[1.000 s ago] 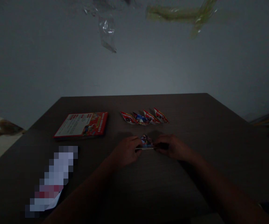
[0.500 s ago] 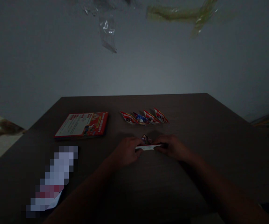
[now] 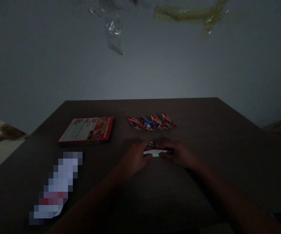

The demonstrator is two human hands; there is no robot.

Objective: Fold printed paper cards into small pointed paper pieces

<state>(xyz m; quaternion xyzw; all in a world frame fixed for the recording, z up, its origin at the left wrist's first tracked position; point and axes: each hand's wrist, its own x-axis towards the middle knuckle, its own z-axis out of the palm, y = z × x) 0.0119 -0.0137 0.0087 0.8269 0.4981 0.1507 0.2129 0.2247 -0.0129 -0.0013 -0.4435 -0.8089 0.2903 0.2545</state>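
Observation:
Between my two hands is a small printed sheet of paper (image 3: pixel 155 152), with a pale strip along its near edge and dark, reddish print behind. My left hand (image 3: pixel 136 156) pinches its left end, thumb on the near side. At the right end, my right hand (image 3: pixel 178 153) grips it with thumb and fingers. The fingers cover both ends of the sheet. Just beyond stand several folded paper pieces (image 3: pixel 158 122) in a row, red and white with one blue, tilted and pointed at the ends.
To the left lies a flat stack of red-and-white printed sheets or booklets (image 3: pixel 82 130). Nearer me is a blurred-out long white item (image 3: pixel 57 185). The dark wooden table (image 3: pixel 203 120) meets a grey wall (image 3: pixel 140 71) bearing tape and a clear plastic pouch (image 3: pixel 113 34).
Both hands keep hold of the paper. My left thumb has slid slightly right along its near edge, and the pale strip has tilted a little. The folded pieces stay put.

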